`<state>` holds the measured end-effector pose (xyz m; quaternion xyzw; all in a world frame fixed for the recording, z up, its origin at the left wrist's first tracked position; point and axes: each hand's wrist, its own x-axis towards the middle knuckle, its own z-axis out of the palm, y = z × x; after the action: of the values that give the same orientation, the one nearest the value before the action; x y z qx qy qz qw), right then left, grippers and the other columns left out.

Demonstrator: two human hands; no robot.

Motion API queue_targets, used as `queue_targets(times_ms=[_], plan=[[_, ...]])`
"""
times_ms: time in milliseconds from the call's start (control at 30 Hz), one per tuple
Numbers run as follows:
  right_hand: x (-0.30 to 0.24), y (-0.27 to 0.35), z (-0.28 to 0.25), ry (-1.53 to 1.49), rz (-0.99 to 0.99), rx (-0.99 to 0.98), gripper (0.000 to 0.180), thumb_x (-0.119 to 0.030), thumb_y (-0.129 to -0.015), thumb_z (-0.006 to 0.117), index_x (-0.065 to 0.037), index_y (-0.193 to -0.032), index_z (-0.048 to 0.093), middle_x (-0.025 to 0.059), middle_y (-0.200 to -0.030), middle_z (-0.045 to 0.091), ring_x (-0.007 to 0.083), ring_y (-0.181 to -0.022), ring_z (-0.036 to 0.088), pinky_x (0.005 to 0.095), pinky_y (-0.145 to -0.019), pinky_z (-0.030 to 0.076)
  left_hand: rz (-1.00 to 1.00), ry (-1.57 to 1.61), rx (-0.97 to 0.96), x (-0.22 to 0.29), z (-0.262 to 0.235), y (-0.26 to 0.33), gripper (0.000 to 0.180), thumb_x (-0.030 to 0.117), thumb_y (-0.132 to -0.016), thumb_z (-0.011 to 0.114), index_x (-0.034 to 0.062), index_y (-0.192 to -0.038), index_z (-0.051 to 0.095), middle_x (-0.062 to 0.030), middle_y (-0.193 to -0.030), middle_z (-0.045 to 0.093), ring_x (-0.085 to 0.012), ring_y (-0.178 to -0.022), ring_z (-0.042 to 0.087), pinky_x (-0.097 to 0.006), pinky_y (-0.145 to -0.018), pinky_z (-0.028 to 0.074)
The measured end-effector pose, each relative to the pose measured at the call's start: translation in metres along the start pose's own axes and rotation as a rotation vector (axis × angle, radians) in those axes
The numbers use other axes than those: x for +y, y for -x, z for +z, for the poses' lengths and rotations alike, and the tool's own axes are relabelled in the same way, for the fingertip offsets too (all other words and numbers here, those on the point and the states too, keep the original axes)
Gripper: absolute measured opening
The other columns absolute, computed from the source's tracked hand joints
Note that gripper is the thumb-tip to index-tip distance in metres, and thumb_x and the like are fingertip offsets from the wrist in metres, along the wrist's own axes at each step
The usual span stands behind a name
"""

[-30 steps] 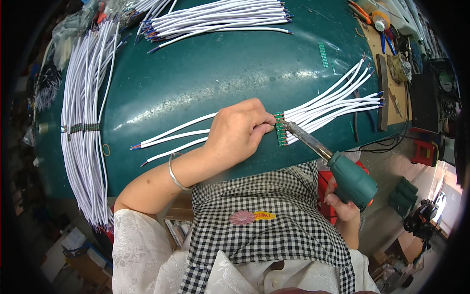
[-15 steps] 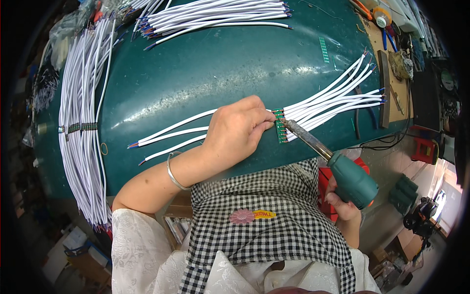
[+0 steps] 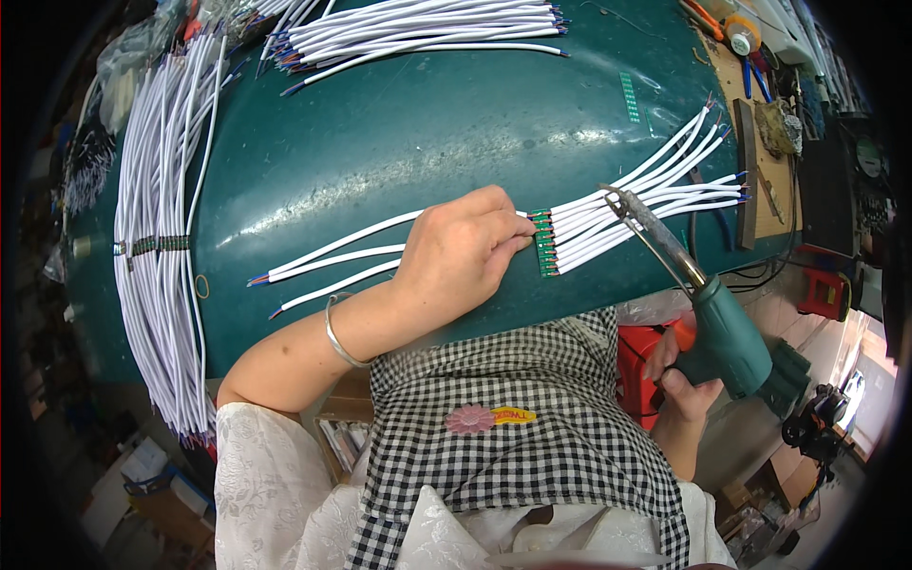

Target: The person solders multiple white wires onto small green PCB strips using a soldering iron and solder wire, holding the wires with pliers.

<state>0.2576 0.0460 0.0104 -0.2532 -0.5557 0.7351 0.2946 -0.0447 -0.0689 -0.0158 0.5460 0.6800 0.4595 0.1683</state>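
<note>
My left hand [image 3: 461, 245] is closed, with thumb and forefinger pinched on a white cable end against a narrow green circuit board strip [image 3: 546, 255]. White cables [image 3: 328, 260] with blue and brown wire ends run out to the left from under it. More white cables [image 3: 655, 198] fan out from the strip's right side. My right hand [image 3: 686, 391] grips a green soldering gun [image 3: 727, 328]. Its metal tip is raised over the right-hand cables, apart from the strip. My left fingers partly hide the joints at the strip.
A thick tied bundle of white cables [image 3: 161, 304] lies at the left of the green table mat [image 3: 313, 142]. Another cable pile [image 3: 418, 33] lies at the far edge. Spare green strips [image 3: 629, 97] and a wooden bar [image 3: 746, 176] are at the right. A red stool [image 3: 825, 293] stands beyond.
The soldering gun in my right hand has moved right and its tip has lifted off the green strip. My left hand stays in place.
</note>
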Motion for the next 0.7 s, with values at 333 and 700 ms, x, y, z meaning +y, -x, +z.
queue_targets(times_ms=[333,700], plan=[[0.016,-0.076,0.026,0.473,-0.346,-0.216,0.065,0.012,-0.082,0.064,0.000,-0.142,0.043,0.0153,-0.115,0.063,0.0221,-0.099,0.062,0.0355,-0.091,0.048,0.048,-0.046,0.009,-0.002,-0.006,-0.003,0.016,-0.003,-0.077,0.076,0.0027,-0.091,0.073,-0.0080,-0.080,0.065,-0.0215,-0.064,0.063,-0.031,-0.055,0.049],[0.042,-0.116,0.045,0.427,-0.409,0.011,0.050,0.009,-0.087,0.064,0.002,-0.134,0.048,0.0105,-0.110,0.064,0.0214,-0.108,0.061,0.0350,-0.096,0.045,0.111,-0.199,-0.074,0.011,-0.016,-0.001,0.018,0.010,-0.075,0.082,0.0038,-0.089,0.073,-0.0087,-0.081,0.067,-0.0255,-0.064,0.066,-0.034,-0.055,0.052]])
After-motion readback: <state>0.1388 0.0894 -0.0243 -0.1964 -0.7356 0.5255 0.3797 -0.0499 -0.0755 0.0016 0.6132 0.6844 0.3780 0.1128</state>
